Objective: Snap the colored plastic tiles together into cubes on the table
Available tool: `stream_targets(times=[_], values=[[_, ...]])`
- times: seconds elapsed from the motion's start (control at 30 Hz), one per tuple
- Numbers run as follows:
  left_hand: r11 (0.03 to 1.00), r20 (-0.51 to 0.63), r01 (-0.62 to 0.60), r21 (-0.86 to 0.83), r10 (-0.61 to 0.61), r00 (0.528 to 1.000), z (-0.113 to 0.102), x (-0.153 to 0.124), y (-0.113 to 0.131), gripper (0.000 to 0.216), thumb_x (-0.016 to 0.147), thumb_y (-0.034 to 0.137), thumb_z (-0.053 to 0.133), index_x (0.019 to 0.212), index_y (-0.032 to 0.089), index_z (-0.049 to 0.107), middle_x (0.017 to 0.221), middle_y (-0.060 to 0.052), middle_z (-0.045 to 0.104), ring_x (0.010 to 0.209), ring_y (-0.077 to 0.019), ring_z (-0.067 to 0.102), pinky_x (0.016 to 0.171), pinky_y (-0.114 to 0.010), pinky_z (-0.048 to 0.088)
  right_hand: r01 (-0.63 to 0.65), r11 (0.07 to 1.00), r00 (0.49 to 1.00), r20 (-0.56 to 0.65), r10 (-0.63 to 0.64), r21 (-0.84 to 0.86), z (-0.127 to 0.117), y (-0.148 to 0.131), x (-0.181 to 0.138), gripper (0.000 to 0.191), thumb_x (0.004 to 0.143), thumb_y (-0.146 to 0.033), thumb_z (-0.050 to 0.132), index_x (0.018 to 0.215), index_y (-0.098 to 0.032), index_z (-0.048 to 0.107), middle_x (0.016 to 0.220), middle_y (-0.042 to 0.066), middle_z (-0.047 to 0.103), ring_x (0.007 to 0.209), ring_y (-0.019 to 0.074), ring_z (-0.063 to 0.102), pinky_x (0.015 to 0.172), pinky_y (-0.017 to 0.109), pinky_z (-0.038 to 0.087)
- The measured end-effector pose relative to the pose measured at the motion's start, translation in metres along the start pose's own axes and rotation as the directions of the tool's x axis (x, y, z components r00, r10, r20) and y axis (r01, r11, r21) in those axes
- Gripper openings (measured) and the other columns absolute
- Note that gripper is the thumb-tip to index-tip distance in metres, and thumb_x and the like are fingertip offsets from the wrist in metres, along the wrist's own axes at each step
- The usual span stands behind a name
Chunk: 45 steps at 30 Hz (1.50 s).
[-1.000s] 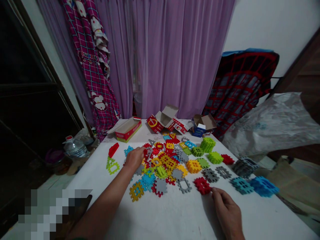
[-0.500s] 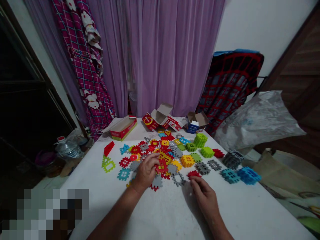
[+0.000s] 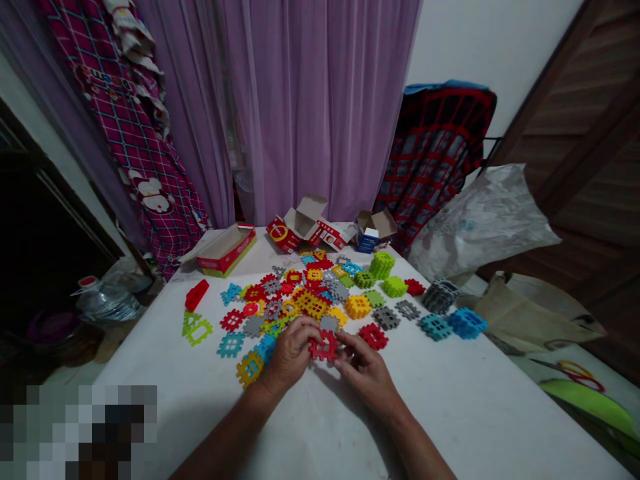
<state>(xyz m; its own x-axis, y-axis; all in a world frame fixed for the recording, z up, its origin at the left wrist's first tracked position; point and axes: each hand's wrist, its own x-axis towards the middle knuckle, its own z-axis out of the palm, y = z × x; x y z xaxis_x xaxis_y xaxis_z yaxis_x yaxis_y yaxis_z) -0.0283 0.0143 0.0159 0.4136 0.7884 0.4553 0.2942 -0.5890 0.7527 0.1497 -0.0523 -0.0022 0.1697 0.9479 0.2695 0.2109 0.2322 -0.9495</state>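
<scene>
Between my two hands, near the front of the pile, is a red square building block (image 3: 317,351) with notched edges and an open middle. My left hand (image 3: 293,353) pinches its left side. The fingertips of my right hand (image 3: 365,370) close on its right edge. Just behind it shows a grey notched block (image 3: 329,324); whether it touches the red one I cannot tell. A pile of mixed interlocking blocks (image 3: 310,303) spreads beyond my hands. Another red block (image 3: 373,337) lies flat beyond my right hand. A yellow block (image 3: 249,369) rests left of my left hand.
Sorted stacks stand on the right: green (image 3: 382,265), orange (image 3: 358,307), dark grey (image 3: 440,296) and blue (image 3: 467,323). Open cardboard boxes (image 3: 226,253) line the back of the white table (image 3: 310,427). A plastic bag (image 3: 480,220) bulges beside the right edge.
My right hand has moved left, from beside the red block on the right to the one in my left hand. Both hands now meet at it. The camera view has shifted.
</scene>
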Motion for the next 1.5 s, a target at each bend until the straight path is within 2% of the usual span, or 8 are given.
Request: stream_targets(times=[0.3, 0.53, 0.73, 0.9, 1.03, 1.17, 1.33, 1.5], values=[[0.994, -0.021, 0.091, -0.058, -0.093, 0.995, 0.008, 0.000, -0.007, 0.043, 0.065, -0.002, 0.048, 0.096, 0.024, 0.065, 0.103, -0.002, 0.068, 0.098, -0.0163, 0.063, 0.088, -0.030, 0.052, 0.064, 0.988, 0.997, -0.038, -0.071, -0.143, 0.003, -0.007, -0.003, 0.026, 0.070, -0.030, 0.071, 0.094, -0.019, 0.067, 0.073, 0.000, 0.064, 0.057, 0.0114, 0.053, 0.049, 0.022, 0.042], [0.919, 0.092, 0.343, -0.194, -0.331, 0.939, 0.007, -0.002, 0.000, 0.025, 0.083, 0.027, 0.056, 0.104, 0.021, 0.068, 0.098, -0.005, 0.072, 0.085, -0.0163, 0.066, 0.075, -0.025, 0.053, 0.098, 0.948, 0.973, -0.171, -0.156, -0.304, -0.001, 0.001, -0.007, 0.025, 0.074, -0.033, 0.069, 0.094, -0.019, 0.064, 0.076, 0.001, 0.063, 0.060, 0.0127, 0.055, 0.050, 0.023, 0.043], [0.787, 0.169, 0.489, -0.375, -0.461, 0.871, 0.004, 0.000, 0.008, 0.049, 0.081, 0.045, 0.059, 0.123, 0.021, 0.061, 0.098, -0.005, 0.071, 0.064, -0.0128, 0.061, 0.049, -0.021, 0.045, 0.139, 0.933, 0.972, -0.133, -0.192, -0.332, -0.004, -0.002, -0.007, 0.025, 0.074, -0.032, 0.068, 0.096, -0.019, 0.065, 0.076, 0.001, 0.063, 0.061, 0.0129, 0.056, 0.050, 0.023, 0.044], [0.704, 0.249, 0.575, -0.417, -0.520, 0.817, 0.004, 0.010, 0.008, 0.038, 0.073, 0.047, 0.068, 0.096, 0.017, 0.068, 0.063, 0.003, 0.061, 0.043, -0.0061, 0.046, 0.038, -0.018, 0.031, 0.160, 0.943, 0.982, -0.051, -0.183, -0.293, -0.006, -0.002, -0.005, 0.030, 0.075, -0.029, 0.067, 0.103, -0.020, 0.067, 0.080, 0.003, 0.066, 0.064, 0.0140, 0.059, 0.052, 0.023, 0.047], [0.637, 0.352, 0.662, -0.395, -0.561, 0.749, 0.002, 0.012, 0.008, 0.039, 0.068, 0.048, 0.071, 0.088, 0.017, 0.061, 0.058, 0.005, 0.062, 0.035, -0.0031, 0.039, 0.035, -0.016, 0.024, 0.062, 0.979, 0.984, -0.154, -0.093, -0.195, -0.005, 0.005, -0.002, 0.031, 0.080, -0.036, 0.063, 0.106, -0.020, 0.069, 0.078, 0.003, 0.068, 0.061, 0.0140, 0.060, 0.054, 0.025, 0.049], [0.595, 0.456, 0.709, -0.379, -0.546, 0.703, 0.002, 0.008, 0.013, 0.048, 0.064, 0.046, 0.073, 0.100, 0.017, 0.058, 0.064, 0.002, 0.066, 0.046, -0.0073, 0.053, 0.036, -0.015, 0.027, -0.059, 0.998, 0.965, -0.256, 0.052, -0.020, -0.003, 0.012, 0.001, 0.033, 0.078, -0.045, 0.066, 0.095, -0.017, 0.069, 0.079, 0.006, 0.071, 0.069, 0.0169, 0.065, 0.063, 0.028, 0.053], [0.600, 0.462, 0.707, -0.375, -0.540, 0.704, 0.011, 0.006, 0.017, 0.048, 0.069, 0.054, 0.068, 0.098, 0.018, 0.059, 0.069, 0.001, 0.066, 0.055, -0.0099, 0.060, 0.038, -0.016, 0.030, -0.067, 0.998, 0.941, -0.331, 0.066, 0.010, -0.002, 0.015, 0.002, 0.029, 0.077, -0.046, 0.067, 0.083, -0.018, 0.068, 0.078, 0.005, 0.070, 0.071, 0.0172, 0.064, 0.066, 0.028, 0.053], [0.593, 0.305, 0.666, -0.452, -0.598, 0.741, 0.019, 0.006, 0.014, 0.048, 0.064, 0.062, 0.069, 0.081, 0.017, 0.060, 0.063, 0.005, 0.055, 0.048, -0.0059, 0.048, 0.039, -0.017, 0.031, -0.026, 0.996, 0.938, -0.346, -0.006, -0.087, -0.002, 0.012, 0.000, 0.026, 0.081, -0.044, 0.062, 0.085, -0.019, 0.068, 0.079, 0.005, 0.070, 0.071, 0.0170, 0.064, 0.065, 0.028, 0.052]])
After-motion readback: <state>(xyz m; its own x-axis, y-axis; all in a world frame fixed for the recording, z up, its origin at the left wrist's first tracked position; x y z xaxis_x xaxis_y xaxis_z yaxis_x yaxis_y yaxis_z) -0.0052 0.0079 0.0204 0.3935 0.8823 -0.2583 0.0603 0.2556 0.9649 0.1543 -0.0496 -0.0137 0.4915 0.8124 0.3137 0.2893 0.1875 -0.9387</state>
